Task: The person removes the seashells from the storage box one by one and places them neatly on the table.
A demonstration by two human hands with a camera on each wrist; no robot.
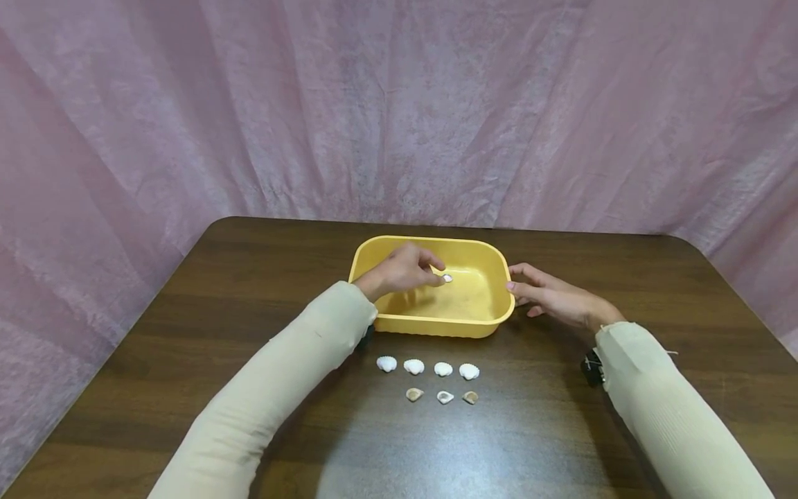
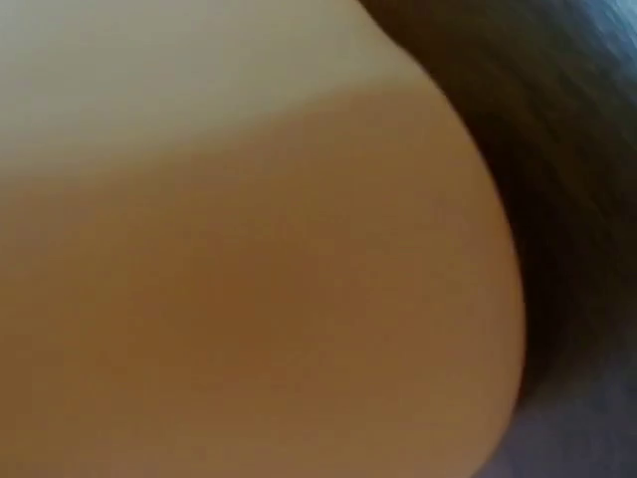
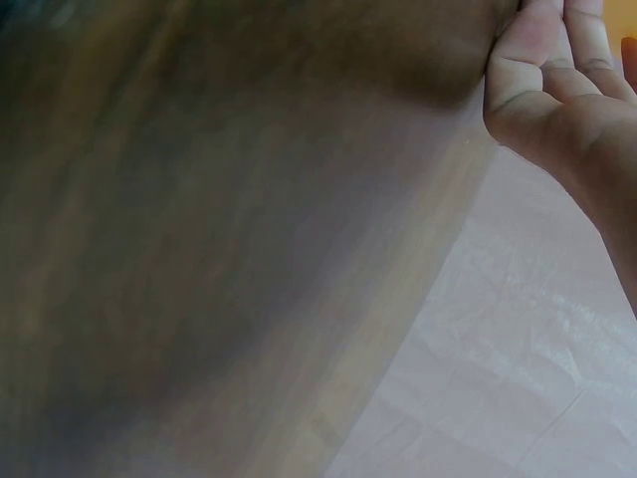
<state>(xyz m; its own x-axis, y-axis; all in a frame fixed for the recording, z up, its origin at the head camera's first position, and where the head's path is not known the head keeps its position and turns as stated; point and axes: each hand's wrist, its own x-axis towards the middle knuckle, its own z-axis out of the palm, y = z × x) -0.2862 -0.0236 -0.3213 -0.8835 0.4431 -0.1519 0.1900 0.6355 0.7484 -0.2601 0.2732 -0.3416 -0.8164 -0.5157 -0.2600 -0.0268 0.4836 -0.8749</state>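
Inside a yellow plastic tub [image 1: 436, 326], my left hand [image 1: 406, 269] reaches over the left wall. Its thumb and index finger are parted beside a small white shell [image 1: 447, 278], with the thumb tip closest to it. My right hand [image 1: 555, 294] rests its fingertips against the outside of the tub's right end, fingers loosely bent. Nearer me on the table lies a row of several white ribbed seashells [image 1: 414, 366]. Below that row are three smaller shells: a tan one [image 1: 414, 394], a whitish one [image 1: 445, 397] and a brown one [image 1: 470, 397]. The left wrist view shows only a blurred yellow-orange surface.
The dark wooden table [image 1: 262, 277] has rounded far corners. Behind it hangs a pink curtain [image 1: 399, 125]. Both forearms wear pale sleeves, and a dark wrist device [image 1: 592, 367] shows at the right sleeve. Light glares off the table's near middle.
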